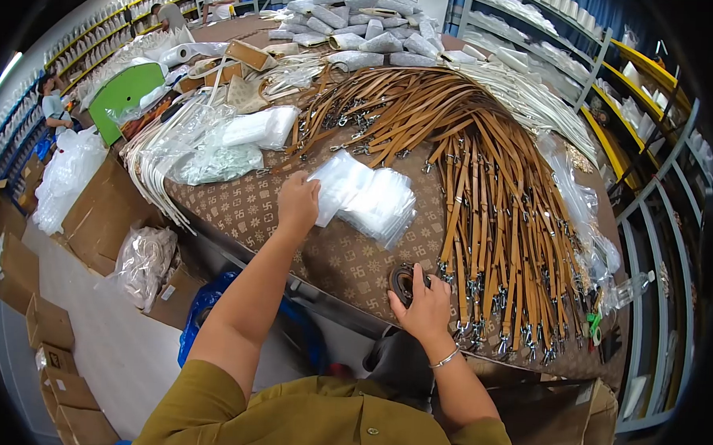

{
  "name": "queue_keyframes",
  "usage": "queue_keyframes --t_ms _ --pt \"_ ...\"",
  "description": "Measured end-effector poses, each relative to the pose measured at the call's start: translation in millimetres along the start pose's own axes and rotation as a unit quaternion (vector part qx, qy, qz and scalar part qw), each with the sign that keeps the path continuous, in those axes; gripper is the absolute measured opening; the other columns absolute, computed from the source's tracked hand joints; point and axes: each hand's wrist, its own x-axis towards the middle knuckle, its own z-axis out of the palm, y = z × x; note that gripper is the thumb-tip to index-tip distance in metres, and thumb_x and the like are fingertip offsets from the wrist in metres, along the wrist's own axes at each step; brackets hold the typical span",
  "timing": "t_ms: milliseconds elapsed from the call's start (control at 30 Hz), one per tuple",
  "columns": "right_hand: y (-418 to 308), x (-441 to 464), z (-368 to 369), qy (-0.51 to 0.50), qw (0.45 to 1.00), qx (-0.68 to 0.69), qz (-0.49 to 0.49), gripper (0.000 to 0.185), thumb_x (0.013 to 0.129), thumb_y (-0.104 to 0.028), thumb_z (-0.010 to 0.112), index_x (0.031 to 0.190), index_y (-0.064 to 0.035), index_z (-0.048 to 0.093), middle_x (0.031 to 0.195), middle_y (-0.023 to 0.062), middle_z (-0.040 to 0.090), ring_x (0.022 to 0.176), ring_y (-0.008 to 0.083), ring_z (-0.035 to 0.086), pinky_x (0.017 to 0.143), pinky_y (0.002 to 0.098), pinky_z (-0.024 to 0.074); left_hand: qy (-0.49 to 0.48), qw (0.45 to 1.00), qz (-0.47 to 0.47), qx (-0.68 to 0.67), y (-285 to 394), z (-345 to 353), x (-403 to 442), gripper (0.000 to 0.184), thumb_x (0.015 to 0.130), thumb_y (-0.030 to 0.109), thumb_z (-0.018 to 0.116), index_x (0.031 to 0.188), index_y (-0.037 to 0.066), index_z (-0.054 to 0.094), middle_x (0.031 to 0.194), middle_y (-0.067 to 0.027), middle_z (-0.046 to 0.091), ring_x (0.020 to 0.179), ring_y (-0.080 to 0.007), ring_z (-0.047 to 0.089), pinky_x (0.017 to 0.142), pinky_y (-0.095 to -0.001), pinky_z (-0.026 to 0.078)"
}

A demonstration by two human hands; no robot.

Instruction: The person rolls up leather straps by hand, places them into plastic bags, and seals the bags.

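My left hand (298,204) is closed with its fingertips at the edge of a clear plastic bag (334,188). That bag overlaps a stack of flat clear bags (383,206) in the middle of the patterned cloth. My right hand (426,307) curls round a coiled dark leather strap (402,283) near the table's front edge. Part of the coil is hidden behind my fingers. To the right of the bags, many tan leather straps (484,204) with metal snap hooks (504,340) lie side by side, their hooks towards me.
Wrapped bundles (373,24) are piled at the back of the table (238,205). More plastic packs (257,128) and white straps (148,162) lie left. Green-handled scissors (594,328) lie at the right. Cardboard boxes (106,211) stand on the floor. Other people (55,106) are in the background.
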Motion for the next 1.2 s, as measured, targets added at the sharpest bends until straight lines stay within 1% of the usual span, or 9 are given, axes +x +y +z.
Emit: queue_keyframes --t_ms 133,233,367,433,567,700,867,967,1200 --pt "1 -1 0 0.008 1.0 0.001 -0.003 0.066 0.073 -0.036 0.068 0.12 0.0048 0.048 0.075 0.0178 0.059 0.088 0.0358 0.052 0.08 0.0438 0.0388 -0.011 0.999 -0.034 0.041 12 -8 1 0.013 0.08 0.013 0.06 0.087 0.002 0.064 0.092 -0.0157 0.061 0.083 -0.0325 0.058 0.071 -0.0416 0.045" --pt "0 -1 1 0.016 1.0 0.003 -0.003 0.066 0.073 -0.036 0.068 0.12 0.0049 0.048 0.073 0.0176 0.06 0.089 0.0358 0.052 0.08 0.0439 0.0388 -0.043 0.985 -0.148 -0.083 18 -6 2 0.013 0.081 0.013 0.06 0.088 0.003 0.065 0.088 -0.0131 0.061 0.079 -0.0303 0.057 0.07 -0.0396 0.045" --pt "1 -2 1 0.009 1.0 0.002 0.002 0.065 0.073 -0.035 0.068 0.12 0.005 0.048 0.076 0.0181 0.06 0.09 0.0358 0.052 0.081 0.0444 0.0386 -0.001 0.948 -0.202 -0.245 47 -8 1 0.012 0.082 0.012 0.059 0.089 0.004 0.065 0.084 -0.0128 0.06 0.078 -0.0294 0.056 0.07 -0.0378 0.045" --pt "3 -2 1 0.005 1.0 0.018 -0.001 0.064 0.074 -0.034 0.068 0.12 0.0044 0.048 0.078 0.0182 0.061 0.091 0.0362 0.051 0.082 0.0446 0.0381 -0.008 0.949 -0.087 -0.304 80 -18 -14 0.011 0.081 0.004 0.06 0.09 0.003 0.066 0.083 -0.0127 0.062 0.08 -0.0289 0.058 0.071 -0.0334 0.046" --pt "3 -7 -12 -0.005 0.999 0.035 0.026 0.062 0.074 -0.031 0.068 0.12 0.0048 0.048 0.084 0.0184 0.063 0.091 0.0356 0.053 0.083 0.0433 0.0402 -0.215 0.928 0.145 -0.266 104 -17 -60 0.013 0.079 0.009 0.06 0.09 0.006 0.067 0.09 -0.0102 0.062 0.088 -0.0285 0.057 0.079 -0.0374 0.044" --pt "1 -13 -55 -0.105 0.975 0.161 0.113 0.062 0.074 -0.028 0.069 0.121 0.0058 0.047 0.091 0.0185 0.064 0.09 0.0336 0.059 0.082 0.0396 0.0442 -0.217 0.923 0.214 -0.236 122 -24 -86 0.018 0.077 0.013 0.062 0.093 0.007 0.066 0.093 -0.0085 0.059 0.092 -0.0271 0.055 0.08 -0.038 0.043" --pt "-13 -24 -83 -0.232 0.906 0.314 0.166 0.061 0.075 -0.024 0.069 0.123 0.0056 0.047 0.099 0.0194 0.063 0.09 0.0298 0.063 0.081 0.034 0.0477 -0.259 0.915 0.257 -0.175 139 -36 -86 0.021 0.074 0.015 0.062 0.093 0.005 0.065 0.091 -0.0074 0.056 0.091 -0.0264 0.053 0.079 -0.037 0.043" --pt "-17 -32 -73 -0.262 0.889 0.325 0.19 0.063 0.075 -0.025 0.068 0.126 0.0034 0.045 0.101 0.0202 0.063 0.093 0.0305 0.063 0.082 0.0338 0.0469 -0.329 0.894 0.247 -0.177 143 -33 -85 0.018 0.073 0.012 0.062 0.089 0.002 0.064 0.088 -0.0084 0.056 0.085 -0.0269 0.053 0.076 -0.0376 0.044" --pt "-18 -26 -67 -0.289 0.877 0.322 0.21 0.076 0.076 -0.029 0.067 0.136 -0.0006 0.03 0.102 0.0212 0.063 0.097 0.0336 0.061 0.084 0.0357 0.0457 -0.342 0.895 0.175 -0.226 145 -21 -84 0.01 0.072 0.009 0.062 0.077 0.001 0.064 0.078 -0.0106 0.058 0.078 -0.0287 0.055 0.071 -0.0369 0.045"
